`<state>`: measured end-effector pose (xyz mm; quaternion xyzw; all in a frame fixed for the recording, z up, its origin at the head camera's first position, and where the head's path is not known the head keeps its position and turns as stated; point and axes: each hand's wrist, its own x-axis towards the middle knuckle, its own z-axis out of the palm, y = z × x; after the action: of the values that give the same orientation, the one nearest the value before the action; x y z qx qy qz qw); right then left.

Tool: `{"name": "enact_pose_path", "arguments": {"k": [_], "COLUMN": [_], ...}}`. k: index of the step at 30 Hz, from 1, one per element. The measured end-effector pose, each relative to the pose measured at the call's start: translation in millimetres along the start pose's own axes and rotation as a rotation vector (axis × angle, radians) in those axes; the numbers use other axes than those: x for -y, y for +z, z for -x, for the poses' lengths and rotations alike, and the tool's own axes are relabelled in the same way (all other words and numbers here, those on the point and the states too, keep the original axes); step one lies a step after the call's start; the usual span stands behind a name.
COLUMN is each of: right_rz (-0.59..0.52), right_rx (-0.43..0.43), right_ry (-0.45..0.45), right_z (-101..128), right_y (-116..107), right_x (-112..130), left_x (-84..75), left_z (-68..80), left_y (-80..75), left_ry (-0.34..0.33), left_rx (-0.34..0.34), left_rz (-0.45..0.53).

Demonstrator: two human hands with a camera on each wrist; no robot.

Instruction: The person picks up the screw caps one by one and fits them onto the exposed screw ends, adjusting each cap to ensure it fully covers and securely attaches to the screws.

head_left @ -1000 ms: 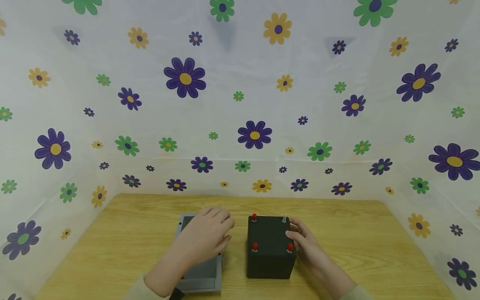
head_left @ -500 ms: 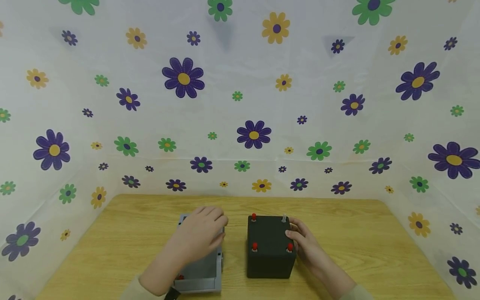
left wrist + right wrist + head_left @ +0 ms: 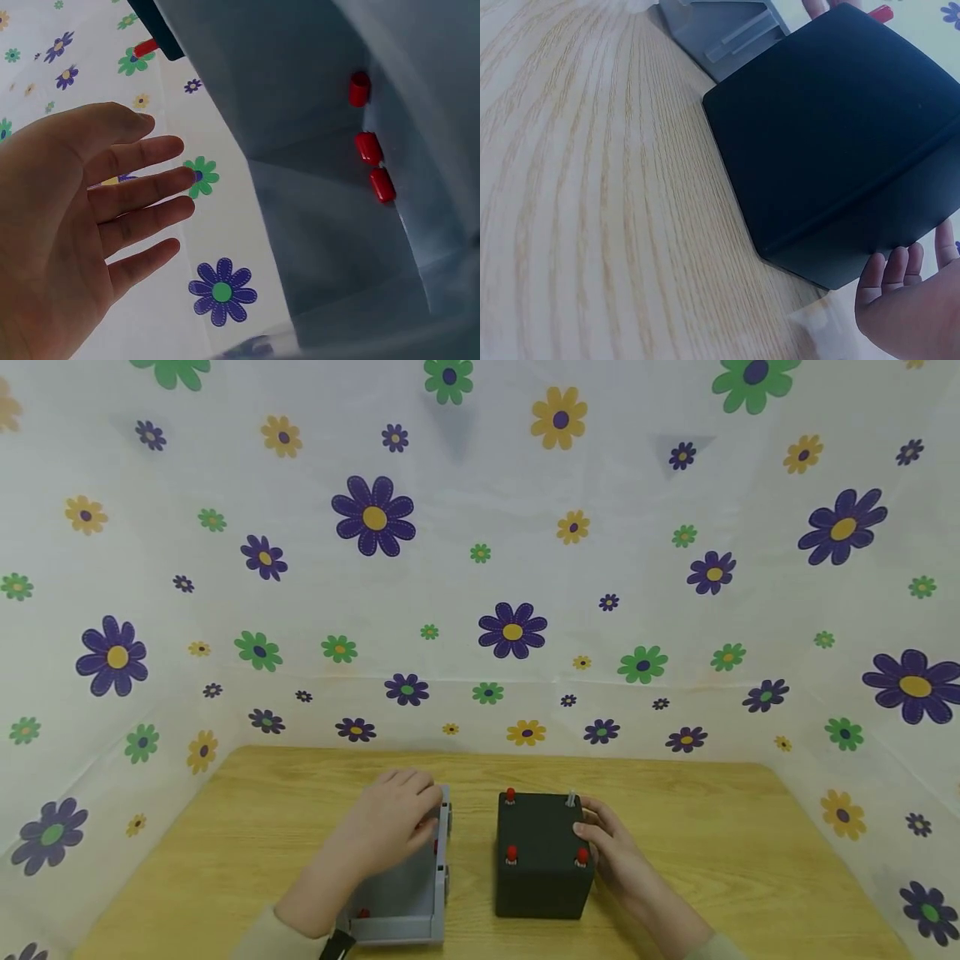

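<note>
In the head view, my left hand hovers over a grey plastic bin. Its fingers look loosely extended in the left wrist view, with nothing between them. Several red caps lie inside the bin, among them one red cap near its wall. To the right stands a black box with a metal post at each top corner. Three posts wear red caps, such as the near-left cap; the far-right post is bare silver. My right hand grips the box's right side, thumb at the top edge.
Bin and box stand side by side on a wood-grain table, with a narrow gap between them. A white flowered cloth encloses the back and sides of the table.
My left hand has moved left, uncovering more of the bin's right side and the red caps inside. My right hand and the black box stay in place.
</note>
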<state>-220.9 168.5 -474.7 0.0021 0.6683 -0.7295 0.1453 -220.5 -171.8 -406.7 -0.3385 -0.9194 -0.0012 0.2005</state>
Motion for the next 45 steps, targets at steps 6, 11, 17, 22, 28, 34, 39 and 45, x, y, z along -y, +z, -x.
{"name": "enact_pose_path", "arguments": {"k": [6, 11, 17, 22, 28, 34, 39, 45], "right_rz": [-0.007, -0.012, -0.013, -0.010, -0.020, -0.033, -0.041, -0.038], "right_rx": [-0.008, -0.010, -0.007, 0.003, 0.002, 0.012, 0.016, 0.003], "right_ry": [0.002, 0.003, -0.007, -0.015, -0.013, -0.019, -0.025, -0.013], "right_z": [0.7, 0.8, -0.1, 0.1, -0.2, -0.8, -0.8, -0.5], "right_y": [0.4, 0.5, 0.3, -0.3, -0.5, -1.1, -1.3, -0.7], "right_x": [-1.2, -1.7, -1.2, -1.3, -2.4, -1.9, -1.6, -1.2], "left_x": [3.3, 3.6, 3.5, 2.6, -0.1, -4.0, -8.6, -13.1], "left_z": [2.4, 4.2, 4.6, 5.0, 4.6, 5.5, 5.5, 4.1], "left_y": [5.9, 8.1, 9.6, 10.6, 14.1, 18.8, 18.2, 21.1], "left_ry": [-0.021, -0.041, -0.058, -0.079, -0.143, -0.165, -0.193, -0.224], "left_rx": [0.018, 0.058, 0.070, 0.104, 0.199, 0.230, 0.264, 0.320], "left_rz": [0.006, 0.001, -0.004, -0.033, -0.046, -0.057, -0.036, -0.059]}}
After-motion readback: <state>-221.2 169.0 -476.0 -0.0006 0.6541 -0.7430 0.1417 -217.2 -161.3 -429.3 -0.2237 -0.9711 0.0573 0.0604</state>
